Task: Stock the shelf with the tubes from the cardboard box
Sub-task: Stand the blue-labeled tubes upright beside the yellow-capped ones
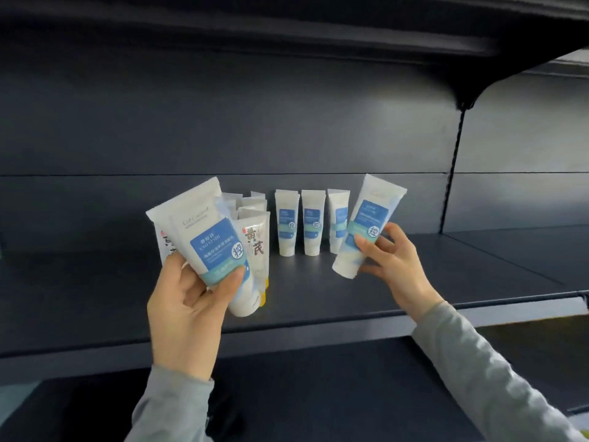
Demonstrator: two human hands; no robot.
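Note:
My left hand [188, 301] grips a bundle of white tubes [207, 237]; the front one has a blue label, and others with brown characters show behind it. My right hand [395, 263] pinches a single white blue-label tube [366, 224], tilted, its cap just above the dark shelf [318, 288]. Three blue-label tubes [314, 223] stand upright in a row near the back of the shelf. More white tubes [251, 204] stand behind the bundle, partly hidden. The cardboard box is out of view.
The dark back panel [223, 122] rises behind the tubes and an upper shelf [287, 30] hangs overhead. A vertical upright [452, 173] divides off a neighbouring bay at right. A lower shelf [318, 384] lies below my arms.

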